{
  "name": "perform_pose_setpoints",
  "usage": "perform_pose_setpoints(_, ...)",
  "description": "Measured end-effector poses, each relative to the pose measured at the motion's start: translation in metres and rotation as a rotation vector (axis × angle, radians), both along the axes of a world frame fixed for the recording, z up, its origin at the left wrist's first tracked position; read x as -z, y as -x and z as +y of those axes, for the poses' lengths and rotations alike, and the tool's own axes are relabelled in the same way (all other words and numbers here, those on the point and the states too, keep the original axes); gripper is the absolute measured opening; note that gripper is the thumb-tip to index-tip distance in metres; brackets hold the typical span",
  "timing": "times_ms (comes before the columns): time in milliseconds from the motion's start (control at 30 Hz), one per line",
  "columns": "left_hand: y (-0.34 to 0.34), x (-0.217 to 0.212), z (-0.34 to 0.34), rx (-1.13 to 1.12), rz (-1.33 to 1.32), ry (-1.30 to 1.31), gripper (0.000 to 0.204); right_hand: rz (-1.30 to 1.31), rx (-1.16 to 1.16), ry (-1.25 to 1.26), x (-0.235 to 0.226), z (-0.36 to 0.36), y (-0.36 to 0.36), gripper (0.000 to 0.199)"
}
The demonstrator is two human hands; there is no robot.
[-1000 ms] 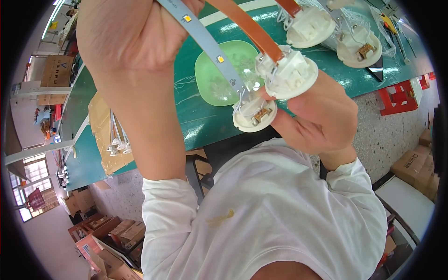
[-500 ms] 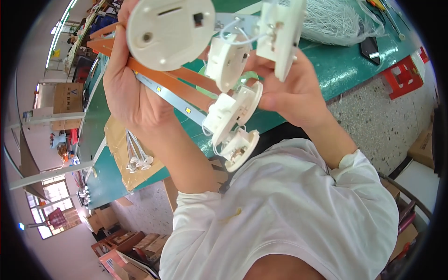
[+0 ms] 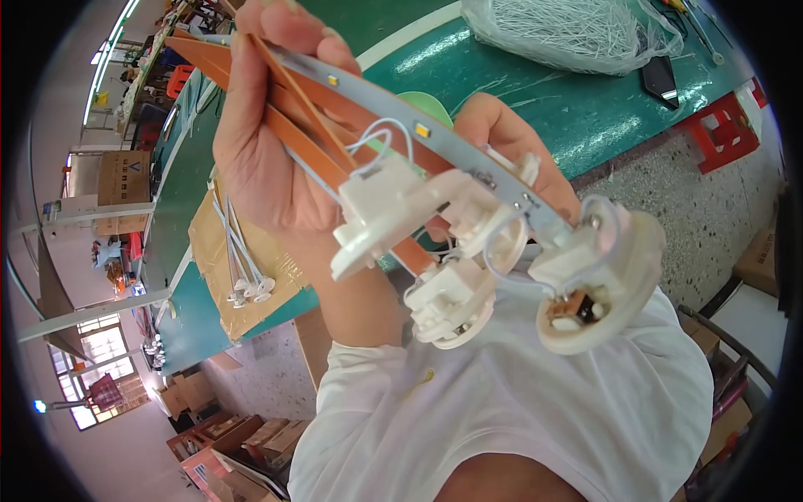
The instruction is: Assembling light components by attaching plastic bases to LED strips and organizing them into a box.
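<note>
My left hand (image 3: 259, 159) is closed around a bundle of LED strips (image 3: 376, 100), rigid orange and white bars with small yellow LEDs. At their near ends hang several white plastic end caps joined by thin white wires. One round end cap (image 3: 640, 263) at the right shows a small switch-like part inside; another end cap (image 3: 381, 205) tilts near my left wrist. Behind the strips, my right hand (image 3: 510, 134) has curled fingers around the cluster of caps, gripping an end cap (image 3: 502, 222) in the middle. The strips partly hide its fingers.
On the green table (image 3: 577, 125) lie a clear bag of thin white sticks (image 3: 569, 33), a black phone-like object (image 3: 661, 81) and a green round item (image 3: 428, 107). White-headed rods rest on brown paper (image 3: 213, 243) at left. A red stool (image 3: 726, 138) stands right.
The LED strips have swung round and come lower, with the end caps moving right and toward me. My left hand has shifted slightly right; my right hand now sits behind the strips.
</note>
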State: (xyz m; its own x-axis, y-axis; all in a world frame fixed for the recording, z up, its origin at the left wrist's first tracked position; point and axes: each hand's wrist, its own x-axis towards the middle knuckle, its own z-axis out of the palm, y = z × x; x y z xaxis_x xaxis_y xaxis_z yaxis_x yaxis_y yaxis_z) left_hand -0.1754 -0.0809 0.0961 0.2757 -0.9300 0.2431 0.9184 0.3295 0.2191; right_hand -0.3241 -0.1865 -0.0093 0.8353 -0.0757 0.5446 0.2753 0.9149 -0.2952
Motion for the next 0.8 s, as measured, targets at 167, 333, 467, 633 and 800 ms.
perform_pose_setpoints(167, 0.003, 0.014, -0.007, 0.065, -0.002, 0.171, 0.018, -0.061, 0.157, 0.153, 0.02, -0.004, -0.006, 0.067)
perform_pose_setpoints(333, -0.001, 0.021, -0.006, 0.109, -0.089, 0.337, 0.026, 0.009, 0.126, 0.128, 0.012, 0.0, -0.002, 0.069)
perform_pose_setpoints(467, 0.002, 0.013, -0.004, -0.012, -0.149, 0.149, 0.02, -0.01, 0.142, 0.059, 0.022, -0.007, -0.006, 0.067)
perform_pose_setpoints(633, -0.005, 0.013, 0.002, -0.053, -0.006, 0.049, 0.016, -0.04, 0.122, 0.017, 0.016, 0.0, -0.013, 0.066)
perform_pose_setpoints(800, -0.016, 0.019, 0.001, -0.051, -0.049, 0.062, 0.016, 0.013, 0.112, 0.009, 0.02, 0.002, -0.022, 0.063)
